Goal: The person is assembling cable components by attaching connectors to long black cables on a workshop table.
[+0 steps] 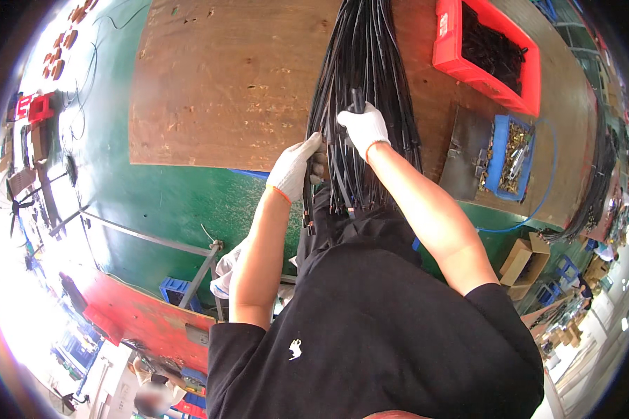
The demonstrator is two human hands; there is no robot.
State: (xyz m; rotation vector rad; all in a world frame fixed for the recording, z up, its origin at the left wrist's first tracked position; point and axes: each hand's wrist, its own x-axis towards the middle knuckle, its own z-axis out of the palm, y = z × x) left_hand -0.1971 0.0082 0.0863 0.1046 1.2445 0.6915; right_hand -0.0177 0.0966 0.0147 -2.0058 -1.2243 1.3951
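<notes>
A thick bundle of long black cables [360, 56] lies across the wooden table, its loose ends hanging over the front edge toward my body. My right hand [365, 130], in a white glove, is closed around a short black cylindrical piece [357, 100] that sticks up above the fingers, over the middle of the bundle. At the bundle's left side, my left hand [291, 167], gloved too, is closed with thumb and fingers on the edge cables near their ends. Exactly which strand it grips is partly hidden.
A red bin [451, 66] of small black parts stands at the far right. Nearer is a blue tray [498, 157] of brass-coloured pieces beside a dark metal plate [461, 150]. A cardboard box [521, 269] sits lower right; a metal frame [147, 234] stands left. Another person is at lower left.
</notes>
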